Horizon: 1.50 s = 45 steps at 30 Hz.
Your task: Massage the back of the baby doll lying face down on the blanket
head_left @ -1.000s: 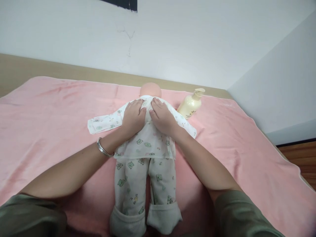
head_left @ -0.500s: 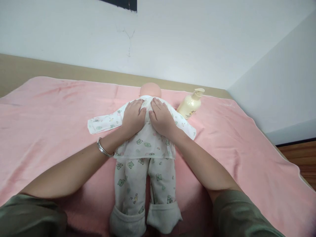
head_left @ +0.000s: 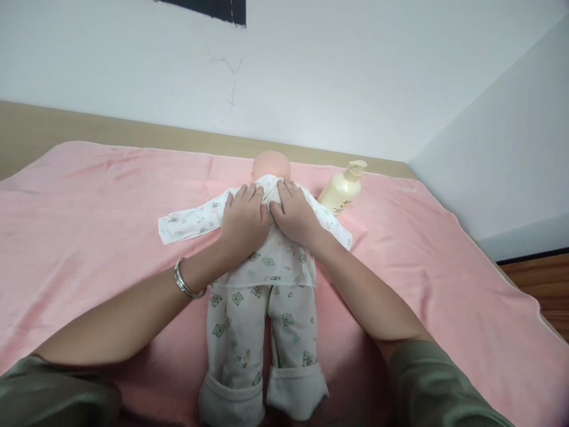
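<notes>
A baby doll (head_left: 271, 164) lies stretched out with its bald head at the far end, dressed in a white printed top (head_left: 271, 267) and matching trousers (head_left: 244, 326) with turned-up cuffs. No facial features show. My left hand (head_left: 246, 219) rests flat on the left of the doll's upper torso, fingers extended toward its head. On the right side of the torso lies my right hand (head_left: 296, 213), also flat with fingers stretched out. The two thumbs almost meet in the middle. Neither hand grasps anything. The doll's sleeves spread out to both sides.
A cream pump bottle (head_left: 342, 188) leans or lies tilted beside the doll's right-hand sleeve. Beneath everything spreads a pink blanket (head_left: 98, 207) with some creases. Behind it run a wooden edge (head_left: 178, 131) and a white wall (head_left: 320, 77).
My left hand has shifted slightly right and toward me, its thumb now closer to the right hand. My right hand has moved only a little. The doll and bottle stay put.
</notes>
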Each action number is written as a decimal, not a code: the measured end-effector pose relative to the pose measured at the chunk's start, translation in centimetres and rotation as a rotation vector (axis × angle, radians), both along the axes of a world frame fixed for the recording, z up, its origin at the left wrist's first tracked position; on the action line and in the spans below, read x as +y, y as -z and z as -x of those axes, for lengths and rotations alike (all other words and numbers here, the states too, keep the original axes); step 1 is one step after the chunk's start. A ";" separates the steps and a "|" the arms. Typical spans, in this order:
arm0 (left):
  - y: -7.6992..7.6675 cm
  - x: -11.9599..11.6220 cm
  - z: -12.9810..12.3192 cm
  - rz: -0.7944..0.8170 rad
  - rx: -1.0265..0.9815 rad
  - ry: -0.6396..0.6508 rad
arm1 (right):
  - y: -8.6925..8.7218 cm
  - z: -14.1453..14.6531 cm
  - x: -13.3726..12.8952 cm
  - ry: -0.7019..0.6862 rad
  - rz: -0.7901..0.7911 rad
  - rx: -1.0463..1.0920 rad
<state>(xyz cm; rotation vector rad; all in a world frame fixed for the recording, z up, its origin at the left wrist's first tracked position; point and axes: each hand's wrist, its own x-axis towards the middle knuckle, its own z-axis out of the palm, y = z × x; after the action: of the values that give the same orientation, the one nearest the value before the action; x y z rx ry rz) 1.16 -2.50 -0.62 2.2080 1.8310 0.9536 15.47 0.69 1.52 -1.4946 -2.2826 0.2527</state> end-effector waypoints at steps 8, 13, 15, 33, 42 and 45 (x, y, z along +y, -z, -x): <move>-1.3 2.7 1.5 0.119 -0.022 0.058 | 0.1 1.0 -3.6 -0.004 -0.149 -0.115; -1.3 2.4 1.5 0.021 0.057 0.037 | -0.1 0.7 -3.1 -0.043 -0.126 -0.081; -1.1 1.5 1.1 -0.051 0.159 0.049 | -0.5 0.3 -2.0 -0.021 -0.048 -0.057; -1.6 3.3 2.4 0.117 -0.092 0.062 | 0.6 1.3 -3.5 -0.043 -0.210 -0.083; -0.6 -0.3 0.0 -0.107 0.183 0.111 | -1.1 -0.4 0.9 0.025 -0.006 -0.009; -0.5 -0.5 -0.1 -0.114 0.165 0.105 | -0.8 -0.2 0.4 0.031 -0.040 -0.054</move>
<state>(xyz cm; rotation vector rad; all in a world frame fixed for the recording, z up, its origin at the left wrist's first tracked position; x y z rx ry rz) 1.23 -3.02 -0.09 2.4927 1.7439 0.9013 15.67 1.11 2.28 -1.5335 -2.2902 0.1585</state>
